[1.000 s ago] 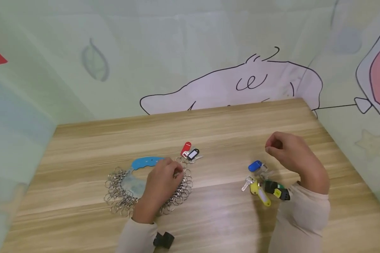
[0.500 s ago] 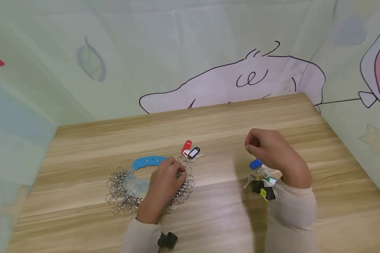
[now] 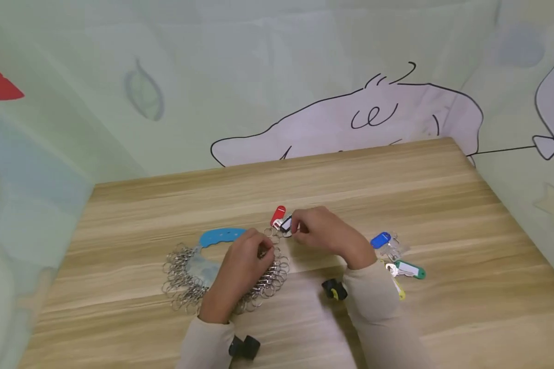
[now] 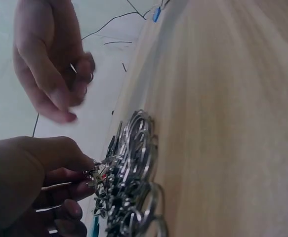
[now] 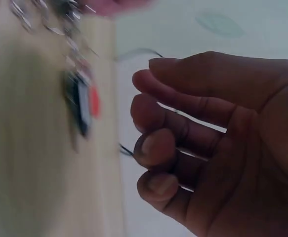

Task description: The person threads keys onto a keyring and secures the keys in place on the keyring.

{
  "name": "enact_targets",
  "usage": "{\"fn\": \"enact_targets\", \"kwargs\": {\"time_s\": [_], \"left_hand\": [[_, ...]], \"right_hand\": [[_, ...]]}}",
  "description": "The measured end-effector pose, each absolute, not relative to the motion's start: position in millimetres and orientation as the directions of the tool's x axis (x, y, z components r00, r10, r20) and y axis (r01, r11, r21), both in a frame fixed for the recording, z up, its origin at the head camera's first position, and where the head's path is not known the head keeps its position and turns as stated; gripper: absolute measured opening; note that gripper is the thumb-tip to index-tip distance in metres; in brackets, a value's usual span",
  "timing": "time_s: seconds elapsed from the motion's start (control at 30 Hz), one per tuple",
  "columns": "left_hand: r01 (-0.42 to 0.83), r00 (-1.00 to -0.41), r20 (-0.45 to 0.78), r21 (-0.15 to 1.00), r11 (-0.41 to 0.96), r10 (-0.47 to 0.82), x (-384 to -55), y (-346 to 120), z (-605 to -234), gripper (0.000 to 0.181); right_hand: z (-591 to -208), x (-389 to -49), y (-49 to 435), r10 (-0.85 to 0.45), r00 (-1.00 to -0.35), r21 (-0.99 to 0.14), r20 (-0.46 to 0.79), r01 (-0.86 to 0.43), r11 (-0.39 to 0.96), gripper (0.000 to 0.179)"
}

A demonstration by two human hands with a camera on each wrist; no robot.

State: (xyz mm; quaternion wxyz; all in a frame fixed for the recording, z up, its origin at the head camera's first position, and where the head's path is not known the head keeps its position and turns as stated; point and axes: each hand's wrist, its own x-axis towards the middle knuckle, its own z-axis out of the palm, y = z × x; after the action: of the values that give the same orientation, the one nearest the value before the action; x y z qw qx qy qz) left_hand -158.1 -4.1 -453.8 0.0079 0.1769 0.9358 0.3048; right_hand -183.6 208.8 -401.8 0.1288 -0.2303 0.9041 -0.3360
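1. Two hands reached over the counter [image 3: 166, 200]; your left hand [image 3: 240, 266] covered part of the ring holder [image 3: 219, 237], its grip narrow, thumb and finger pinching a small metal piece [image 4: 91, 175] too fine to make out.
2. Your right hand [image 3: 328, 234] hid one end of the black tag [image 3: 286, 224] from the head view; its grip was relaxed, fingers loosely bent, and the blurred right wrist view showed it apart from the tag.
3. Your right sleeve [image 3: 374, 302] cut off part of the yellow tag [image 3: 399, 290].
4. The ring holder lay left of the right hand, the red tag [image 3: 278, 214] just beyond its far right side.
5. You had room towards the far edge; your right forearm crossed the gap to the blue tag [image 3: 380, 240] and green tag [image 3: 411, 269].
6. Pale wood grain ran across the counter, and a printed, pale green backdrop [image 3: 258, 77] rose behind it.
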Motion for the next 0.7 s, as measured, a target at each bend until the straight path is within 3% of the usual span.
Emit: {"fn": "enact_targets", "kwargs": {"time_s": [0.2, 0.43, 0.7], "left_hand": [[0.307, -0.933, 0.053, 0.633, 0.711, 0.355, -160.0, -11.7, -449.5, 0.009], [0.35, -0.908, 0.072, 0.671, 0.653, 0.413, -164.0, -17.9, -449.1, 0.01], [0.331, -0.899, 0.033, 0.707, 0.625, 0.438, -165.1, -21.5, -447.2, 0.008]], "right_hand": [[-427.5, -185.1, 171.5, -0.605, -0.792, -0.662, -0.089, -0.406, 0.629, 0.016], [-442.2, -185.6, 161.1, -0.627, -0.773, -0.68, -0.101, -0.406, 0.611, 0.007], [-444.1, -187.3, 170.3, -0.605, -0.787, -0.761, -0.118, -0.32, 0.564, 0.014]]}}
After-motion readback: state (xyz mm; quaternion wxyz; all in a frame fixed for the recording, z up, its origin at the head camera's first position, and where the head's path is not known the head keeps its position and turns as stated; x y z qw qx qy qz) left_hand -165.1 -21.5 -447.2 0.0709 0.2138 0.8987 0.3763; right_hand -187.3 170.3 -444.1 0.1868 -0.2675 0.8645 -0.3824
